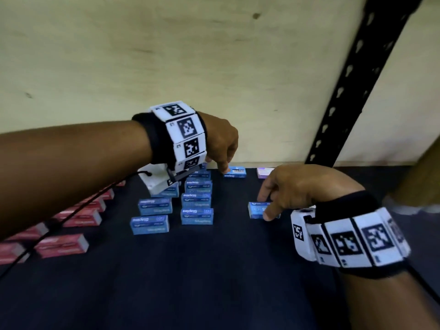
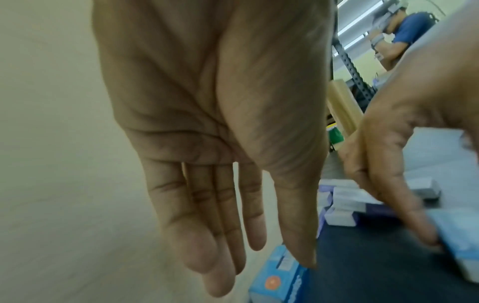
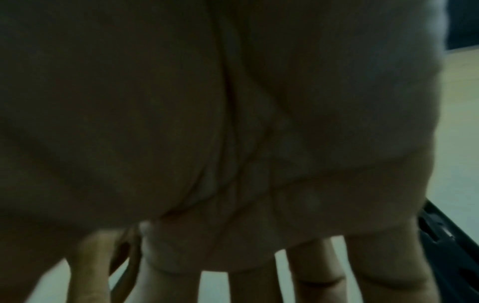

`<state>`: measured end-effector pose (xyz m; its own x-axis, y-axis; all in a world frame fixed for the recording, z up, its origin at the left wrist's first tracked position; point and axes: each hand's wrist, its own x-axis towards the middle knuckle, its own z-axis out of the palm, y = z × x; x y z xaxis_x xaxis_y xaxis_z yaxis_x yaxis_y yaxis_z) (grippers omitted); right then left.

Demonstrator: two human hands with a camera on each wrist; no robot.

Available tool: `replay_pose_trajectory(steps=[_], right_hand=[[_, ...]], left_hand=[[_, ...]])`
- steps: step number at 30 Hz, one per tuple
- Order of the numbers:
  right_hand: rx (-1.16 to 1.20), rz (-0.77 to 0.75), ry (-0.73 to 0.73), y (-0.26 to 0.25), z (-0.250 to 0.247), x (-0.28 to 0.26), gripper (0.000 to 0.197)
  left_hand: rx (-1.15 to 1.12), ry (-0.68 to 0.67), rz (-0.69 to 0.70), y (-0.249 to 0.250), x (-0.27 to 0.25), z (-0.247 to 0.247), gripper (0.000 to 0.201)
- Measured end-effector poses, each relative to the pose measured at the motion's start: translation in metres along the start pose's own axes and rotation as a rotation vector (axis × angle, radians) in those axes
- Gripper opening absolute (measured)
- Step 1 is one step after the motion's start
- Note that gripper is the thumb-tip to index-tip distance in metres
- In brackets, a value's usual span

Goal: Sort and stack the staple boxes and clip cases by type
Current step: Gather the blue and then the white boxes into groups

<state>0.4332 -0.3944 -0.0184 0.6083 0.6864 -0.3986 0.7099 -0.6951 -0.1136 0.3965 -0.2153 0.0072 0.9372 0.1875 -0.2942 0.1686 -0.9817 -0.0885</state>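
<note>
Blue staple boxes [image 1: 197, 216] stand in two rows on the dark table [image 1: 214, 282], some stacked. My left hand [image 1: 222, 151] hangs over a single blue box [image 1: 235, 173] at the back, fingers [image 2: 228, 235] straight and holding nothing. That box [image 2: 279, 276] lies just under the fingertips; whether they touch it I cannot tell. My right hand [image 1: 283, 189] pinches another blue staple box [image 1: 256, 209] that lies on the table, thumb on its near side and forefinger on its far side. The right wrist view is dark and shows only palm and fingers [image 3: 311, 276].
Red boxes [image 1: 62, 245] lie in rows at the left edge. A pale purple box [image 1: 264, 173] sits at the back by the wall. A black perforated post [image 1: 357, 79] slants up on the right. A cable [image 1: 71, 215] crosses the red boxes. Another person [image 2: 406, 34] stands far off.
</note>
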Motion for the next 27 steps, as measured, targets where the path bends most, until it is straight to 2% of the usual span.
replay_pose_trajectory(steps=[3, 7, 13, 16, 19, 21, 24, 27], right_hand=[[-0.026, 0.007, -0.013, 0.001, 0.0, 0.003, 0.035], [-0.016, 0.011, -0.037, 0.001, -0.001, 0.006, 0.034], [-0.036, -0.003, -0.053, 0.0, -0.003, 0.007, 0.032], [-0.047, 0.009, -0.044, 0.0, -0.003, 0.006, 0.034], [-0.029, 0.025, -0.032, 0.0, -0.002, 0.006, 0.034], [0.002, 0.018, -0.025, 0.001, -0.002, 0.005, 0.03], [0.023, -0.008, -0.02, 0.003, -0.002, 0.002, 0.027], [0.057, -0.031, 0.016, 0.004, -0.002, -0.001, 0.023]], left_hand=[[0.032, 0.001, -0.004, 0.004, 0.021, 0.001, 0.04], [0.027, -0.061, 0.027, 0.009, 0.04, 0.005, 0.041], [0.176, -0.076, 0.07, 0.018, 0.053, 0.012, 0.04], [0.202, -0.073, 0.05, 0.021, 0.05, 0.016, 0.03], [0.122, -0.081, 0.054, 0.019, 0.041, 0.018, 0.016], [0.064, -0.106, 0.11, 0.016, 0.033, 0.016, 0.018], [0.018, -0.132, 0.157, 0.012, 0.02, 0.011, 0.01], [0.0, -0.094, 0.14, 0.01, 0.001, 0.007, 0.019]])
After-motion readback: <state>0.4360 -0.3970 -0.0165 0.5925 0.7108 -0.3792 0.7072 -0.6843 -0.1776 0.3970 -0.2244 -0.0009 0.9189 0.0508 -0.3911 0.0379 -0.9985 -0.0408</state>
